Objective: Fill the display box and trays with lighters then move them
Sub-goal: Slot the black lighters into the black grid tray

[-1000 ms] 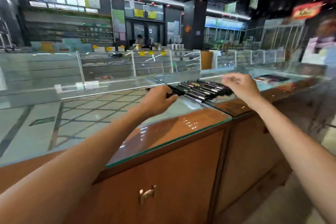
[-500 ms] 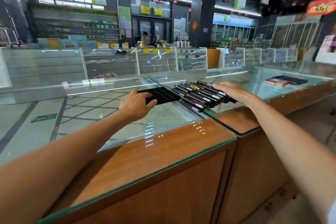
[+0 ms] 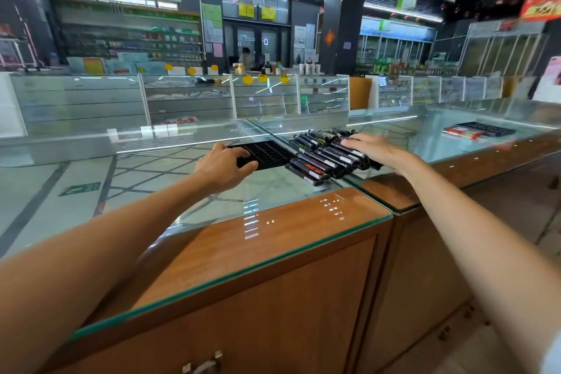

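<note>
A black tray [image 3: 267,153] with empty grid slots lies on the glass counter [image 3: 170,179]. My left hand [image 3: 224,165] grips its near left edge, thumb on top and fingers curled at the rim. Right beside the tray lies a pile of dark lighters [image 3: 321,158], spread over the seam between two counters. My right hand [image 3: 372,149] rests flat on the far right of the pile, fingers straight over the lighters.
A second black tray [image 3: 488,128] and a red-and-white pack [image 3: 458,131] lie on the glass counter far right. Wooden cabinets [image 3: 273,297] with a metal handle sit below the counter. Glass display cases [image 3: 188,97] and a person at a desk stand behind.
The tray has come away from the lighter pile and now lies to its left on the glass. My right hand has flattened and settled onto the lighters. The view has drawn closer.
</note>
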`<state>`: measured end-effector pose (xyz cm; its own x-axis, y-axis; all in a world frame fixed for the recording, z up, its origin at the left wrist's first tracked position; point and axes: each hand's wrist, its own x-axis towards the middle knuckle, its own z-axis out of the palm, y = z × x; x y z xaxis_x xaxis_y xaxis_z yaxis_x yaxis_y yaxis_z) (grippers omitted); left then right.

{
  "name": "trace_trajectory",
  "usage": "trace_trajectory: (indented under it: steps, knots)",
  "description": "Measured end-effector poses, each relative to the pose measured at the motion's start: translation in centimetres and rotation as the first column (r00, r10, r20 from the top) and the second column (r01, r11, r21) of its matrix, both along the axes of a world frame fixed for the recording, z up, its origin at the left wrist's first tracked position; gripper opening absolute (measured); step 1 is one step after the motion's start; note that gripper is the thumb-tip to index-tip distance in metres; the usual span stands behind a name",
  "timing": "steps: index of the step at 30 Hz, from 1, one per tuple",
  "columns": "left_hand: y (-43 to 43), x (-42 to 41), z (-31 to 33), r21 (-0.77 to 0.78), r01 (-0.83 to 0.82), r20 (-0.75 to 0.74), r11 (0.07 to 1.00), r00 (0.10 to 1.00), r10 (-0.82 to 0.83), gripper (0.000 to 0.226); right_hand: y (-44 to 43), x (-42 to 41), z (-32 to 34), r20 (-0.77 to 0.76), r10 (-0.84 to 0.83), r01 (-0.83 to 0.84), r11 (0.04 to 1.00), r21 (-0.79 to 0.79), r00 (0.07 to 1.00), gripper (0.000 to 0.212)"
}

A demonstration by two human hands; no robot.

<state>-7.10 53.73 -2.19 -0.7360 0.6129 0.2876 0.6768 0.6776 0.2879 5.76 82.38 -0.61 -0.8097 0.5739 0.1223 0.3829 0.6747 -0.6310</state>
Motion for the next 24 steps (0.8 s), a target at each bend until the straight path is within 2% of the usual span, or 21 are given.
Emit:
trace_trajectory:
  steps: [12, 16, 19, 24]
  knots:
    - [-5.3, -0.5, 0.0, -0.033, -0.024, -0.012, 0.999, 1.000, 0.023, 0.052, -6.7, 0.1, -0.2, 0.016, 0.004, -0.004, 0.999, 0.035, 1.000, 0.065]
    - [-9.1, -1.4, 0.4, -0.062, -0.048, -0.007, 0.997, 0.999, 0.048, 0.053, -9.1, 0.3, -0.1, 0.013, 0.042, -0.042, 0.999, 0.001, 0.999, 0.064]
    - [-12.3, -1.7, 0.4, -0.046, -0.040, 0.004, 0.998, 0.999, 0.040, 0.052, -11.3, 0.4, 0.0, -0.006, 0.059, -0.059, 0.998, -0.030, 0.998, 0.063]
    - [-17.0, -1.3, 0.3, -0.003, -0.019, -0.015, 1.000, 1.000, 0.019, 0.047, -15.0, 0.4, -0.1, -0.017, 0.062, -0.062, 0.998, 0.005, 0.998, 0.062]
